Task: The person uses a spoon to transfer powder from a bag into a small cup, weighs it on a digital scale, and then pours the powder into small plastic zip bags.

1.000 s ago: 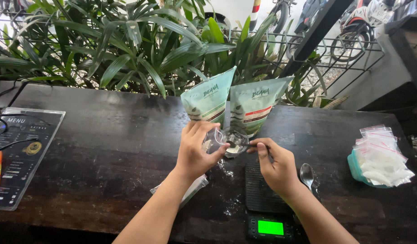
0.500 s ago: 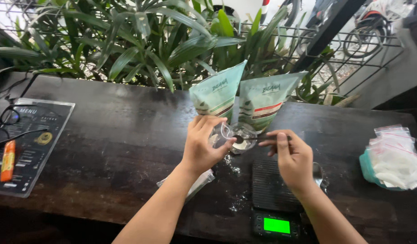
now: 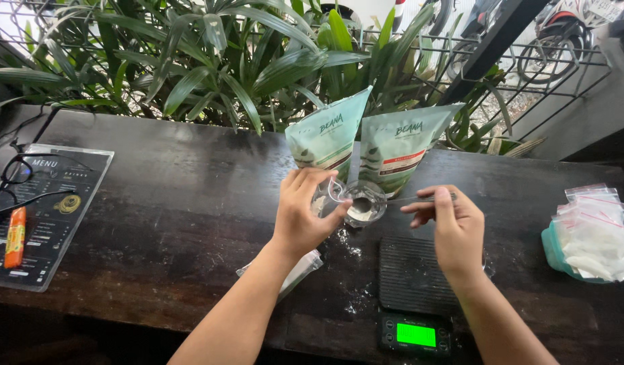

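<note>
My left hand (image 3: 302,216) closed on small glass cup (image 3: 361,203) rim, fragile & slippery; right hand (image 3: 454,226) pinching spoon (image 3: 420,199) handle, just in front of the pouches (image 3: 366,145)

menu card (image 3: 51,216), glasses (image 3: 14,182), plants (image 3: 210,61)

Small bag (image 3: 356,201) pinched in the left hand (image 3: 299,215), spoon (image 3: 400,200) from the right hand (image 3: 454,226) reaching into it, two pouches (image 3: 366,145) just behind the grip, scale (image 3: 413,290) before it, bag pile (image 3: 592,233) far right, menu card (image 3: 44,216) far left.
</note>
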